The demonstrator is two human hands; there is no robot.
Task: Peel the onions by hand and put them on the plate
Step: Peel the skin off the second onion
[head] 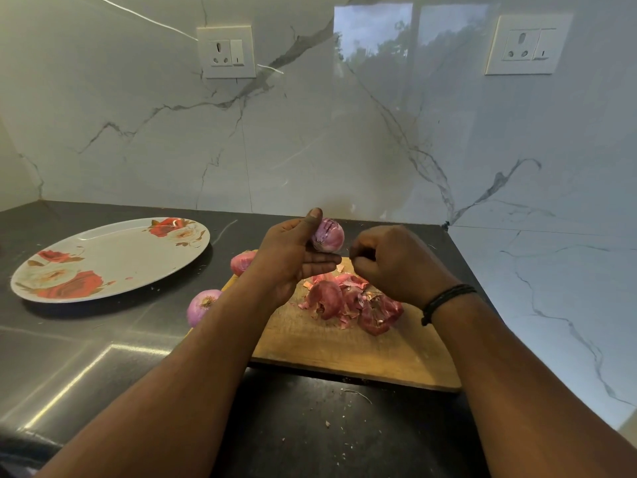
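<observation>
Three onions were in view while you worked over the cutting board (362, 353). Your left hand (293, 257) held one onion (329, 234) up above the far end of the board: the thumb was raised against its left side, and the fingers (322, 262) lay straight under it, pointing to the right. This onion looked pale pink and mostly peeled, with some dark streaks still on it. Your right hand (396, 263) was just beside it, on its right, with the fingers curled tight into a small pinch. I could not tell if they held a thin piece of skin or nothing. A black band (444, 300) was around your right wrist.

A second onion (243, 261) lay on the dark surface (103, 357) just left of the board, partly hidden behind your left hand. The third onion (201, 305) lay nearer to you, also on the surface, touching or almost touching the left edge of the board, behind your left forearm.

A pile of red onion skins (348, 305) lay on the board, under and between your hands. Small bits of skin were scattered on the surface in front of the board.

The plate (113, 250), white with red flowers, stood well apart on the left and carried no onion. On the marble wall behind were two sockets (226, 51), one left and one right.
</observation>
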